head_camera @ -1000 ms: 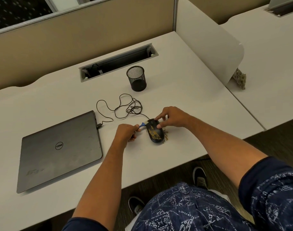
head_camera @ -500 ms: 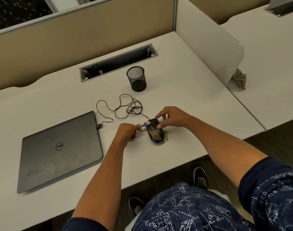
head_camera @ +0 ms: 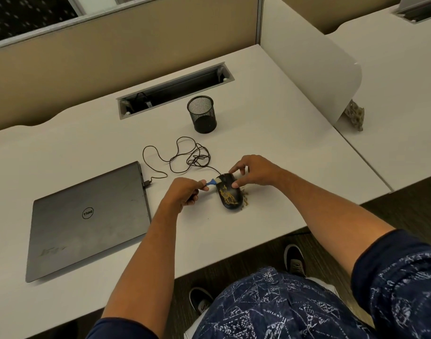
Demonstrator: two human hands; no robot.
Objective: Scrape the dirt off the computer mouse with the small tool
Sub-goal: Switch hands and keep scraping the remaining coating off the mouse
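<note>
A black computer mouse [head_camera: 229,195] smeared with yellowish dirt lies on the white desk [head_camera: 270,143] near its front edge. My left hand [head_camera: 183,193] grips a small blue tool [head_camera: 211,183] whose pale tip touches the mouse's far left end. My right hand [head_camera: 252,171] holds the mouse from the right, thumb on its side and fingers curled over its far end. Loose crumbs of dirt [head_camera: 245,199] lie on the desk just right of the mouse.
The mouse's black cable [head_camera: 182,155] loops across the desk to a closed grey laptop [head_camera: 87,218] on the left. A black mesh cup [head_camera: 202,115] stands behind, in front of a cable slot [head_camera: 175,90]. A white divider [head_camera: 305,57] rises at the right.
The tool's tip has crept slightly rightward onto the mouse's far end. My right hand and the mouse have stayed in place.
</note>
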